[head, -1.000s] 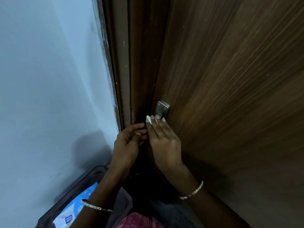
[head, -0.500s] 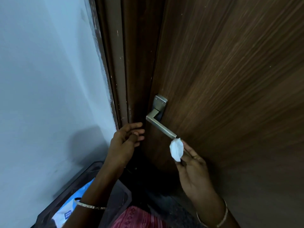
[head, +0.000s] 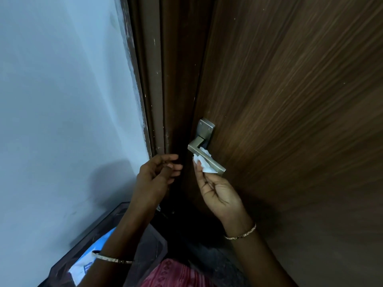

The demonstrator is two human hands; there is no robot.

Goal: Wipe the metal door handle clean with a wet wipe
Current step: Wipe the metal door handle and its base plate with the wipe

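A metal lever door handle [head: 202, 141] with a square plate sits on the brown wooden door [head: 290, 121]. My right hand [head: 217, 191] reaches up from below, palm toward me, and pinches a crumpled white wet wipe [head: 204, 161] against the underside of the lever. The wipe covers the lever's middle; the lever's far tip shows to the right of it. My left hand [head: 157, 177] hovers just left of the handle near the door's edge, fingers loosely curled and apart, holding nothing.
The dark door frame [head: 151, 90] and a pale blue wall [head: 62, 100] stand to the left. Below my left arm is a dark bin [head: 149, 251] holding a blue and white packet [head: 83, 268]. Red patterned cloth [head: 176, 274] shows at the bottom.
My right hand slid off the handle to the lever's tip with the wipe, then came back up under the lever's middle. My left hand stayed by the door's edge.
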